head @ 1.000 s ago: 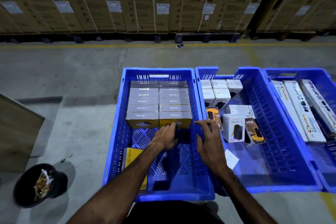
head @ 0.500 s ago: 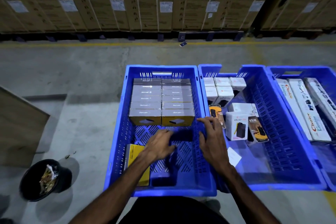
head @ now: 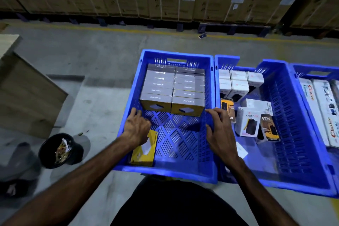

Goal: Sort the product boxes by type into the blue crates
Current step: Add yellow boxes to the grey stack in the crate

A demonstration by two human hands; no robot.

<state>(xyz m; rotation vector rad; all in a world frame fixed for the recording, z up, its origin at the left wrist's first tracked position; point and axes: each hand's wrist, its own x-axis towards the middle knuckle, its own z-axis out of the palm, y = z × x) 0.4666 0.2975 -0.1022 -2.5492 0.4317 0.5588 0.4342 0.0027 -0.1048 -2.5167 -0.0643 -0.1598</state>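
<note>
Concrete warehouse floor carries three blue crates in a row before stacked cartons. Grey-topped boxes (head: 174, 88) fill the far half of the left crate (head: 165, 171) in two tidy columns; one yellow box (head: 145, 149) lies alone at its near left corner. The left hand (head: 136, 128) hovers over that corner with fingers loosely spread, gripping nothing. The right hand (head: 219, 130) rests on the wall shared with the middle crate (head: 275, 185), fingers relaxed. Mixed white and orange boxes (head: 256, 121) there stand loose, so a careless reach could topple them. Compared with a second ago, both hands have parted from the crate's centre toward its sides.
</note>
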